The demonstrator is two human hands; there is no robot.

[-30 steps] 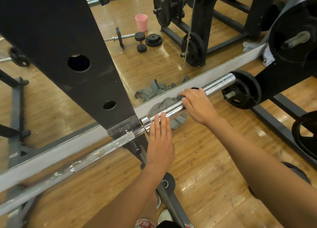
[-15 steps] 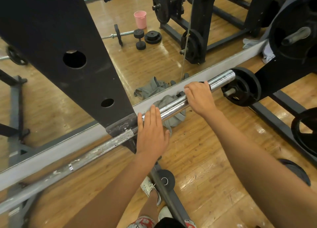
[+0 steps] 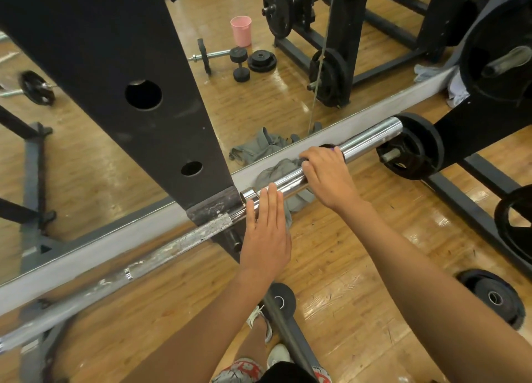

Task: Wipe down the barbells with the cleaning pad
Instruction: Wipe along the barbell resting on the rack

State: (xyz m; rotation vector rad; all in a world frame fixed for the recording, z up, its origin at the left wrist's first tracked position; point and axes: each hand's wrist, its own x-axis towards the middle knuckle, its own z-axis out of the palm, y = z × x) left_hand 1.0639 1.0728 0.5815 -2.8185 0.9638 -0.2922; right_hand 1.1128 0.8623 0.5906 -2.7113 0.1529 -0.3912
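A chrome barbell (image 3: 371,140) lies across a black rack, its shiny sleeve running up to the right and its worn shaft (image 3: 161,256) down to the left. My right hand (image 3: 325,175) curls over the sleeve and presses a dark cleaning pad (image 3: 331,147) against it; only the pad's edge shows past my fingers. Flat on the sleeve near its collar rests my left hand (image 3: 267,233), fingers straight.
A black rack upright (image 3: 121,80) stands left of my hands. A grey cloth (image 3: 276,172) lies on the floor under the sleeve by a mirror. A black plate (image 3: 414,146) hangs past the sleeve's end; another plate (image 3: 492,296) lies on the floor. My shoes (image 3: 267,351) show below.
My right hand has slid back left along the sleeve after reaching near its end. My left hand stays flat near the collar.
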